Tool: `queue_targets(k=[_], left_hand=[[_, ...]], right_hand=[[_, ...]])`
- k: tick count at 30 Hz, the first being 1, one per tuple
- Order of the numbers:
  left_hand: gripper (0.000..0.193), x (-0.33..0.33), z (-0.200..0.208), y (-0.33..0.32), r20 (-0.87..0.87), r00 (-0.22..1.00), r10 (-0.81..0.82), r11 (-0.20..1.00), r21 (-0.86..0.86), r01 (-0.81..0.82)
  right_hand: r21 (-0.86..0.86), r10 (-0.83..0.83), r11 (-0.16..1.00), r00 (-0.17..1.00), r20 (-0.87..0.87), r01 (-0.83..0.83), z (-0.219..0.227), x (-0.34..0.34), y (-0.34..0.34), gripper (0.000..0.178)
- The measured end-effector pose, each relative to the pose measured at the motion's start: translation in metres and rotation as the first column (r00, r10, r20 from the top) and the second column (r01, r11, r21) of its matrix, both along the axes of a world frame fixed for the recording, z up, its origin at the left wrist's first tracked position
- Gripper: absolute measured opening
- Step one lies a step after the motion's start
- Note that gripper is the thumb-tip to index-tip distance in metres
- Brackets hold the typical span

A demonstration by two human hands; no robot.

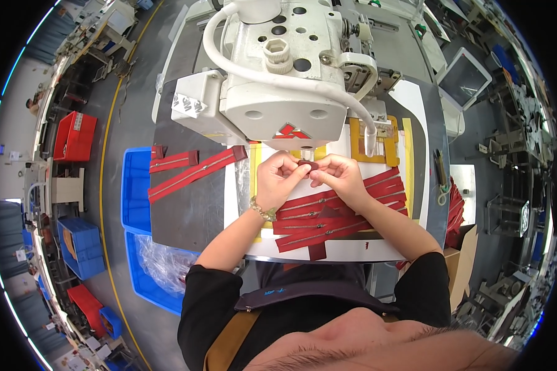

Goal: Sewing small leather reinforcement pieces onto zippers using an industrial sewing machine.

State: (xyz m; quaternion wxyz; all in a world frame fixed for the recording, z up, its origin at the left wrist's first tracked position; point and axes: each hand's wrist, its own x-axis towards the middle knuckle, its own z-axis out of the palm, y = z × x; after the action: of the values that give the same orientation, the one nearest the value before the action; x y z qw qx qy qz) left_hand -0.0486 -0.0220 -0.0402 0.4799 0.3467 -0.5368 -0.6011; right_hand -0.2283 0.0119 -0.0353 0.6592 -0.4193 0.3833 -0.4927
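Observation:
Both my hands meet under the head of a large white sewing machine [283,99]. A small dark red piece [308,165], perhaps a fabric tab, is pinched between them. My left hand [277,180] grips its left side with thumb and fingertips, and my right hand [343,180] grips the right side. Part of the piece is hidden by my fingers. Several red zippers [309,230] lie overlapped on the table under and beside my right forearm. More red zippers [198,173], with dark red end tabs, rest at the left of the table.
A yellow clamp frame [377,141] sits right of the machine head. Snips [441,191] lie at the table's right edge. Blue bins [135,191] stand along the left side, one with clear plastic [161,260]. A cardboard box [463,263] and a screen [465,78] are at the right.

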Motion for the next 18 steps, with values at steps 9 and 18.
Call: queue_targets(k=[9,18], left_hand=[[0.012,0.0012,0.0022,0.0012,0.046,0.999,-0.004,0.999,-0.032,0.005],[0.013,0.0035,0.0025,-0.0009,0.118,0.992,-0.036,0.999,-0.03,0.04]], right_hand=[[-0.032,-0.027,0.999,1.0,-0.011,0.027,-0.0056,0.0029,0.0004,0.011],[-0.063,-0.013,0.998,0.997,-0.079,0.008,-0.0048,0.0037,0.0024,0.01]])
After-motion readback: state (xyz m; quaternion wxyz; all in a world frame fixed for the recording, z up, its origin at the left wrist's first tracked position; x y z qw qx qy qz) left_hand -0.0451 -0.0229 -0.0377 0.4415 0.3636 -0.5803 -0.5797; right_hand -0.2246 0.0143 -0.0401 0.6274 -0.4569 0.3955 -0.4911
